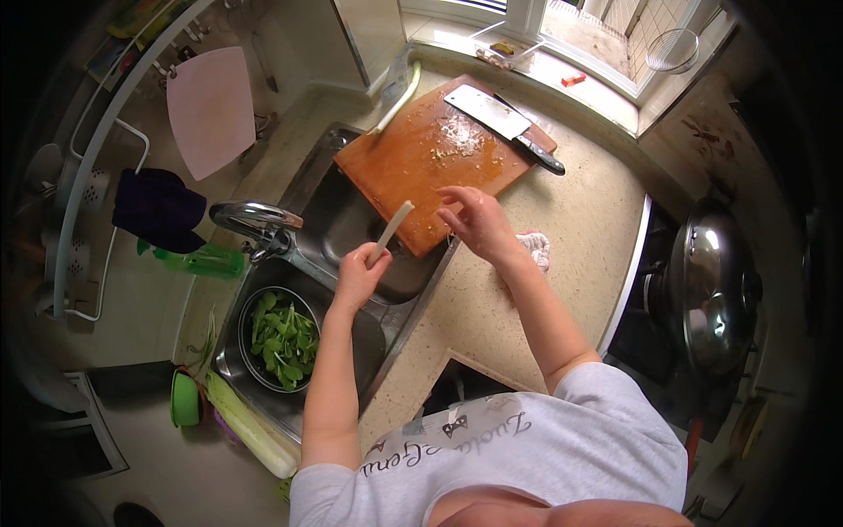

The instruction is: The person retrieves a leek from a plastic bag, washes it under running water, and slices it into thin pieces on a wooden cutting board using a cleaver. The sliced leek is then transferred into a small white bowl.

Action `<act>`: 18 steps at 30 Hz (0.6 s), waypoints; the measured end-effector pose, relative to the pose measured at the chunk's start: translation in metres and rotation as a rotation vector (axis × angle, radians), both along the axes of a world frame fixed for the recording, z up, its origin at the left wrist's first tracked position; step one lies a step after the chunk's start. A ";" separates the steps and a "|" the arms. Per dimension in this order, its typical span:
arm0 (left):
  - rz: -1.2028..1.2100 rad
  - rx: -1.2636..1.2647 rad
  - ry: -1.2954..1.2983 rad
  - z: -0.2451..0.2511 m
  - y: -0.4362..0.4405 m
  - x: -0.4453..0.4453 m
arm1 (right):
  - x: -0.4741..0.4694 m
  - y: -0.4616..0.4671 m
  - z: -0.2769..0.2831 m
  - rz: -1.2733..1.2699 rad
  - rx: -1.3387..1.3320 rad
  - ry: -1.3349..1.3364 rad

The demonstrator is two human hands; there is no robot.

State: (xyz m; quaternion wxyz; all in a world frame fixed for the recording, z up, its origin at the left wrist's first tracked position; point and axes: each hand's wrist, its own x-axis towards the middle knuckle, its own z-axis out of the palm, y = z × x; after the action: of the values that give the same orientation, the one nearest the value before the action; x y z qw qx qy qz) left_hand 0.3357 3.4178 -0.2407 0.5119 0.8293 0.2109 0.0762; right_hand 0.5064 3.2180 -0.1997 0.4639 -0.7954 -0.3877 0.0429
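My left hand (363,271) grips a pale white stalk, possibly scallion (394,227), which points up over the sink basin. My right hand (475,221) is at the near edge of the brown cutting board (408,165), its fingers apart and wet, with nothing plainly held. Small chopped bits lie scattered on the board. A cleaver (490,110) with a black handle rests at the board's far right, and another dark handle shows beside it. Along the board's left corner leans a long green-and-white stalk (403,99). Leafy greens (283,339) fill a round metal bowl in the near basin.
A chrome faucet (257,221) stands between the double sink (395,316) and the wall. A folded cloth (535,250) lies beside my right wrist. A lidded wok (718,290) sits on the stove at right. A long pale vegetable (250,428) lies left of the sink.
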 end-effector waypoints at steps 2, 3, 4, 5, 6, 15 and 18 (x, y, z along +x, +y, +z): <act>0.303 -0.333 -0.004 -0.010 0.002 0.020 | 0.038 -0.016 0.012 -0.240 0.090 -0.059; 0.319 -0.390 -0.061 -0.014 -0.001 0.029 | 0.054 -0.025 0.018 -0.352 0.079 -0.043; 0.372 -0.481 -0.047 -0.019 -0.005 0.039 | 0.064 -0.035 0.021 -0.427 0.027 -0.058; 0.394 -0.584 -0.082 -0.023 -0.007 0.047 | 0.069 -0.047 0.022 -0.407 -0.107 -0.038; 0.397 -0.589 -0.032 -0.024 -0.007 0.054 | 0.074 -0.057 0.023 -0.399 -0.256 0.006; 0.255 -0.695 0.030 -0.017 -0.025 0.050 | 0.083 -0.101 -0.019 -0.558 -0.158 -0.322; 0.239 -0.708 0.063 -0.006 -0.055 0.033 | 0.112 -0.097 -0.029 -0.547 -0.191 -0.373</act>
State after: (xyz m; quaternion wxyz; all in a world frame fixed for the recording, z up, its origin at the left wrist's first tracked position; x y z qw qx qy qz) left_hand 0.3690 3.3625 -0.2462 0.7478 0.5723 0.3352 0.0319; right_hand 0.6188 3.1212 -0.2284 0.3025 -0.9039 -0.2325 -0.1932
